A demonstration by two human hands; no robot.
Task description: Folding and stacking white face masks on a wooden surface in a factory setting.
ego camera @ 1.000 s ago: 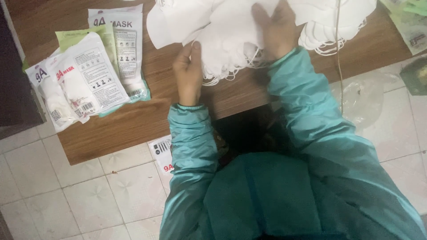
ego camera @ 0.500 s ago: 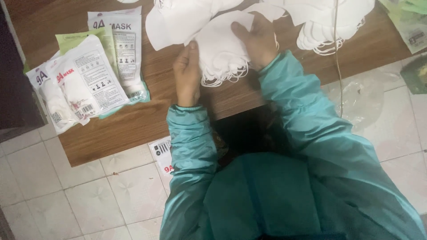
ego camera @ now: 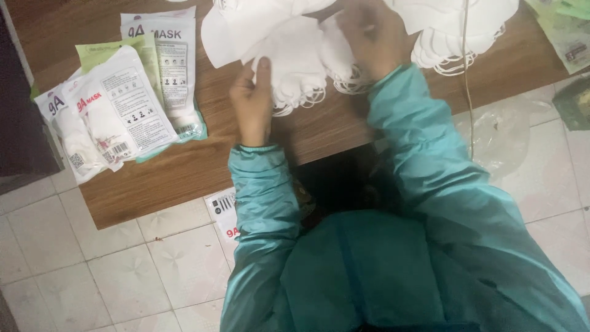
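Wooden table (ego camera: 184,178), left hand (ego camera: 252,101) and right hand (ego camera: 369,37) gripping white masks (ego camera: 295,61)

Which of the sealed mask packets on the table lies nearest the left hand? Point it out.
The upright white packet with the teal lower edge, furthest right of the group. It lies just across bare wood from the left hand; the other packets overlap further left, towards the table's edge.

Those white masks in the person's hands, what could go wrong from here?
The stack of white masks is gripped by both the left hand and the right hand, with ear loops dangling loose; they might tangle. The sealed mask packs overhang the table edge and could slide off.
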